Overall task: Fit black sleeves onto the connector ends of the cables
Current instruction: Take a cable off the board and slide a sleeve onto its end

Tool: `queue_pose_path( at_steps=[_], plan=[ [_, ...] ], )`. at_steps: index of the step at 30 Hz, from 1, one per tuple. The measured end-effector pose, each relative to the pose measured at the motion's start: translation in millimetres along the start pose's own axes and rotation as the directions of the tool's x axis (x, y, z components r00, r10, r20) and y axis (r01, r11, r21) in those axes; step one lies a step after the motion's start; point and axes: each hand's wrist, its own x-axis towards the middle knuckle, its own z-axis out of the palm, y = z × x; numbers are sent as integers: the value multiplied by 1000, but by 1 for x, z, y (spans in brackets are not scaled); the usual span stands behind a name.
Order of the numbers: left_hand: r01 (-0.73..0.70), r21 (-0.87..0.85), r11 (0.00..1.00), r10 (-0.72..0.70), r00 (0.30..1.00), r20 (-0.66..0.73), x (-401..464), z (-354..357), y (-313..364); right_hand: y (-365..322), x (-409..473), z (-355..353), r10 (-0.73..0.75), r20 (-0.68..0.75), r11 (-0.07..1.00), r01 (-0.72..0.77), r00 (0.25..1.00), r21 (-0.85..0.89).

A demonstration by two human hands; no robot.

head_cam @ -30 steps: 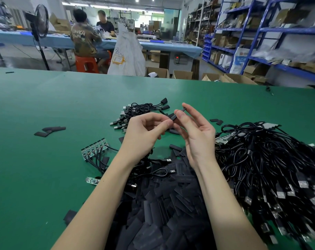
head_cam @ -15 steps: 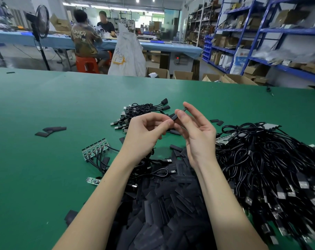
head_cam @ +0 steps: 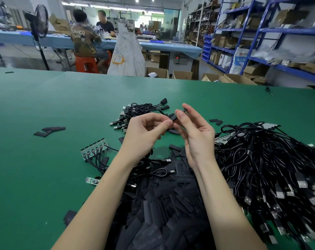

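Above the middle of the green table, my left hand and my right hand meet at the fingertips. Between them is a small black sleeve, pinched by the thumb and fingers of both hands. A thin black piece sticks out past my right fingertips. Whether a cable end sits inside the sleeve is hidden. A heap of flat black sleeves lies under my forearms. A big tangle of black cables with USB plugs fills the right side.
A small bundle of sleeved cables lies beyond my hands. Cables with bare green circuit boards lie to the left, one single board nearer. Stray sleeves lie far left. Behind the table are seated people, a fan and blue shelving.
Both hands stay together at the same spot; my fingers have shifted slightly on the sleeve. Nothing else on the table has moved.
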Motion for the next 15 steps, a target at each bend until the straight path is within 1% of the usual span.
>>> queue_pose_path(
  at_steps=[7,11,13,15],
  plan=[
    [13,1,1000,-13,1000,0,0,0,1,-1,-1,1,13,-1,1000,-12,1000,8],
    [36,16,999,-37,997,64,1,-5,1,-2,0,0,15,-25,1000,-14,1000,27],
    [55,82,995,-64,992,111,2,-13,-1,-4,1,-3,18,-44,999,-17,999,31],
    [70,191,979,-102,981,163,2,-22,-4,-4,2,-5,21,-58,999,-20,998,31]
  ],
)
